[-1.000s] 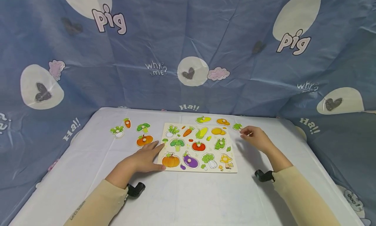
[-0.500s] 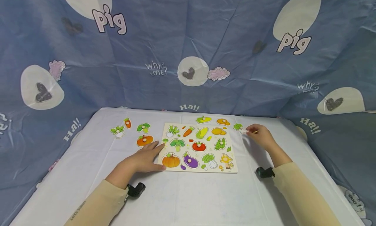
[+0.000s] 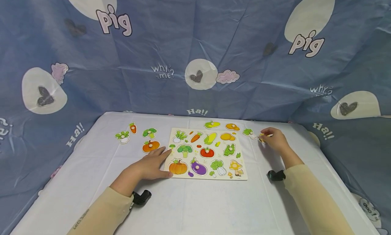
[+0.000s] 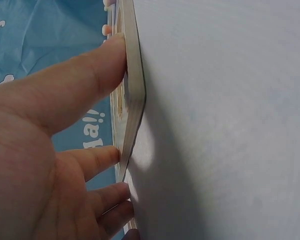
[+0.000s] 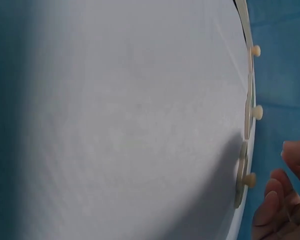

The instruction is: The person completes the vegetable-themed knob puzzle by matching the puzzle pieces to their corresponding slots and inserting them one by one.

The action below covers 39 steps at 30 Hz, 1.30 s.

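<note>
A wooden vegetable puzzle board [image 3: 221, 177] lies in mid-table. My left hand [image 3: 154, 163] rests at its left side, thumb on the front left corner. In the left wrist view the thumb [image 4: 110, 62] touches the board's edge [image 4: 135, 75] and the fingers are extended. Right of the board, my right hand [image 3: 275, 140] is over a small puzzle piece showing some yellow [image 3: 262, 138], partly hidden by the fingers. In the right wrist view that piece [image 5: 239, 195] lies on the table, its knob [image 5: 249, 180] free beside the fingertips. A leafy cabbage piece [image 3: 248, 133] lies just left of it.
Corn [image 3: 212, 124] and potato [image 3: 232, 127] pieces lie behind the board. To the left are radish [image 3: 122, 137], carrot [image 3: 132, 128], broccoli [image 3: 149, 132] and pumpkin [image 3: 151, 146] pieces. The eggplant [image 3: 198, 167] and tomato [image 3: 207, 152] pieces sit in the board. A blue curtain [image 3: 195, 99] hangs behind.
My right hand has moved right, away from the cabbage piece. The yellowish piece, earlier in its fingers, now lies on the table with the fingers off its knob. The left hand has stayed put.
</note>
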Motion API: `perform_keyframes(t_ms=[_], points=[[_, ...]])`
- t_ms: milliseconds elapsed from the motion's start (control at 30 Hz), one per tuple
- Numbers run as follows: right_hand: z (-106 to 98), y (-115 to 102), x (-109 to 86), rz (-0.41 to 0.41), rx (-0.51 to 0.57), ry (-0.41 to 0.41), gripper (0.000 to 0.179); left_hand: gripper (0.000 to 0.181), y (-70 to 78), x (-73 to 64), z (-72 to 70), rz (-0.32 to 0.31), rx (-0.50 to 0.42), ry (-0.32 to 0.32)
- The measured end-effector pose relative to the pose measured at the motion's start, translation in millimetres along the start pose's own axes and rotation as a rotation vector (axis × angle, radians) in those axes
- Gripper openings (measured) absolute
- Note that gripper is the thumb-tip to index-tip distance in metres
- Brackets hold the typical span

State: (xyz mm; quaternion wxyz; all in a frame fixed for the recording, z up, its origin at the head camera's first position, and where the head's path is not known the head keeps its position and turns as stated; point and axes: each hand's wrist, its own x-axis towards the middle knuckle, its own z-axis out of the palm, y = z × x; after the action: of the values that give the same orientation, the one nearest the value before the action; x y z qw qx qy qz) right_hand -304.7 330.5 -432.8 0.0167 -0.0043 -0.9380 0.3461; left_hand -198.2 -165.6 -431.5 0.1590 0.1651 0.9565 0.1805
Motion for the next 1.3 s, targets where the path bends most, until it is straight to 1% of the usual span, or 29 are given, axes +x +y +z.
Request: perform_keyframes(t_ms=[100,333,667,900,1300], points=[[-1,3,2.2,0.015,-0.012,0.002,0.030,0.095,0.1,-0.1,-0.1,0.001,0.000,0.002],[-3,8,7.0,0.062,-0.019,-0.027,0.032,0.094,1.0,-0.4,-0.5,-0.006,-0.002,-0.001],[-1,11,12.4,0.125,-0.021,-0.062,0.031,0.095,1.1,-0.6,-0.3,-0.008,-0.002,-0.001],[-2,14,14.7,0.133,-0.008,-0.085,0.028,0.095,-0.2,0.4,1.3,-0.011,0.003,0.000],[4,15,17.8,0.166,-0.021,-0.110,0.023,0.095,1.0,-0.4,0.7,-0.016,0.004,-0.003]])
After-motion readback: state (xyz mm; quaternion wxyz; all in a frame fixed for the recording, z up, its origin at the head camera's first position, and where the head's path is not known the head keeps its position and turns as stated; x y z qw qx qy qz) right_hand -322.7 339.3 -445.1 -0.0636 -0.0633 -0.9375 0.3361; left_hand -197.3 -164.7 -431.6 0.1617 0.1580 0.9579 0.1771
